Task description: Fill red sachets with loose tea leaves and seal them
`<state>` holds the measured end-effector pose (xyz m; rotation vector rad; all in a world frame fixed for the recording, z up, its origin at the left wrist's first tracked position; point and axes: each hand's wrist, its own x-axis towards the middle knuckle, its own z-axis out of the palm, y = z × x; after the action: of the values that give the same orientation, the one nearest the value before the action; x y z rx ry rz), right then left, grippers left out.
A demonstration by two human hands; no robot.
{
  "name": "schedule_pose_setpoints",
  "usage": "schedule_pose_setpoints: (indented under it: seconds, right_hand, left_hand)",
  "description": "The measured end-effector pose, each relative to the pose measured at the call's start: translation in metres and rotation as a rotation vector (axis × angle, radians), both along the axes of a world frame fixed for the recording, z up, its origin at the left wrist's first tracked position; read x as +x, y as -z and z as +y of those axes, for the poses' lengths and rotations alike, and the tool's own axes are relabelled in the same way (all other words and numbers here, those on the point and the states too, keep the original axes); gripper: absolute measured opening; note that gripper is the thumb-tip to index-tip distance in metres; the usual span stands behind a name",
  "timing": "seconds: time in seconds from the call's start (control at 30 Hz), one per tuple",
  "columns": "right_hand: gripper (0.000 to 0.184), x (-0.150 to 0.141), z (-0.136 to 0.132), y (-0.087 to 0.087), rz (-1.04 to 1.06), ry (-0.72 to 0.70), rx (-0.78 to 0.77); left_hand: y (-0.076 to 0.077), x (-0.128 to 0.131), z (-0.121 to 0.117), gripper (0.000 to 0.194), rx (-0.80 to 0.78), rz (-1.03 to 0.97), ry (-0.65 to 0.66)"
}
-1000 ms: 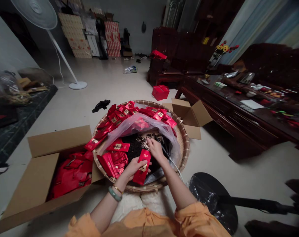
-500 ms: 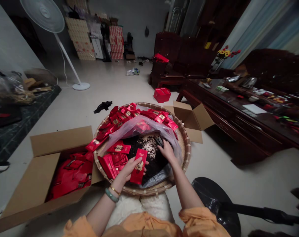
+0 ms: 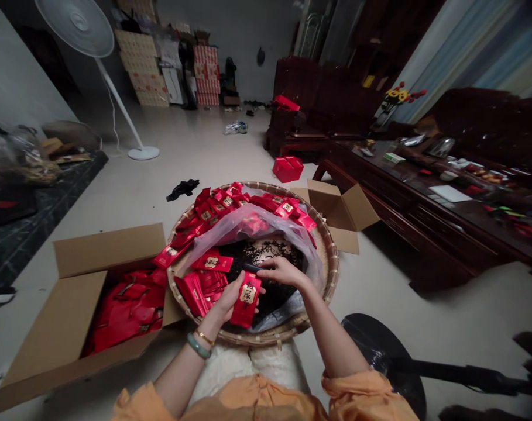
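Observation:
My left hand (image 3: 230, 298) grips a small red packet (image 3: 246, 299) with a gold label, held upright over the woven round basket (image 3: 327, 245). My right hand (image 3: 283, 271) is closed on a dark scoop (image 3: 251, 268) whose tip points at the top of the packet. Under both hands lies a heap of dark loose tea (image 3: 270, 257) in a clear plastic bag (image 3: 252, 225) spread inside the basket. Several red packets (image 3: 217, 207) lie along the basket's far rim and in a stack (image 3: 199, 287) to the left of my left hand.
An open cardboard box (image 3: 72, 304) with red packets stands to the left, a smaller open box (image 3: 342, 213) behind the basket. A dark wooden table (image 3: 424, 199) runs along the right, a black round object (image 3: 380, 356) sits near my right knee, and a standing fan (image 3: 79, 29) is far left.
My right hand has come out of the tea heap with the scoop and moved left to the mouth of the packet. My left hand kept the packet almost still.

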<state>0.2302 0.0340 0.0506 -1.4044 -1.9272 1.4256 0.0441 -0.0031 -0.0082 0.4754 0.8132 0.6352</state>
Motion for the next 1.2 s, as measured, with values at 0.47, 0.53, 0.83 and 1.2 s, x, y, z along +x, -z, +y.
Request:
schedule_pose_setpoints:
  seconds: [0.47, 0.53, 0.83, 1.2]
  right_hand:
    - [0.029, -0.002, 0.002, 0.015, -0.010, 0.035, 0.033]
    - [0.028, -0.002, 0.002, 0.015, -0.002, 0.037, 0.046]
    - [0.030, -0.002, 0.000, 0.012, -0.003, 0.066, 0.019]
    - [0.043, 0.011, 0.004, 0.014, 0.043, 0.108, -0.077]
  left_hand:
    - [0.007, -0.002, -0.003, 0.061, -0.010, 0.011, 0.110]
    - [0.007, -0.002, -0.001, 0.071, -0.068, -0.046, 0.122]
    - [0.010, 0.000, 0.000, 0.065, -0.132, -0.131, 0.073]
    - [0.005, -0.002, 0.001, 0.066, -0.101, -0.077, 0.070]
